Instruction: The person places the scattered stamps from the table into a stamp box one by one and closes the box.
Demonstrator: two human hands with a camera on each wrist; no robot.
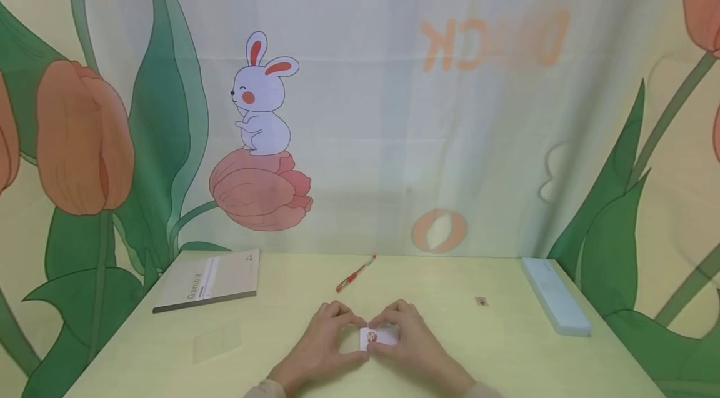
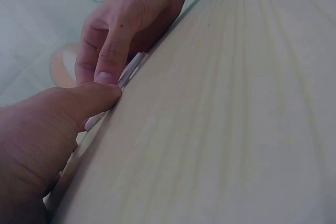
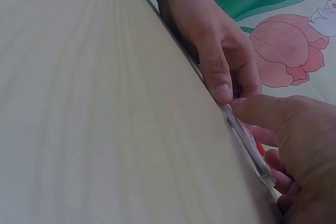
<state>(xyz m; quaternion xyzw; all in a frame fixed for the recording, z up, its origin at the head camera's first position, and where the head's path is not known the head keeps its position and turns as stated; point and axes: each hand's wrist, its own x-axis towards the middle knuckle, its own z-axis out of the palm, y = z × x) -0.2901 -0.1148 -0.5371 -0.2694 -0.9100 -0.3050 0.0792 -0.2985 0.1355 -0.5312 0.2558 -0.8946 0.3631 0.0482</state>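
Note:
A small white flat case point(image 1: 387, 337) with a brown speckled sticker point(image 1: 372, 337) lies between both hands near the table's front edge in the head view. My left hand point(image 1: 323, 342) pinches its left part, thumb at the near edge and fingers at the far edge. From the other side my right hand point(image 1: 413, 342) grips it the same way, and the two thumbs almost meet. Seen edge-on in the right wrist view, the thin case point(image 3: 247, 142) has a clear rim and sits close over the table. Some right fingers are hidden behind it in the head view.
A grey notebook point(image 1: 225, 282) marked Gambit lies back left, with a clear sheet point(image 1: 218, 343) in front. A red pen point(image 1: 354, 276) is beyond the hands. To the right are a small brown square point(image 1: 481, 302) and a long pale-blue box point(image 1: 555, 298). A printed curtain point(image 1: 360, 104) hangs behind.

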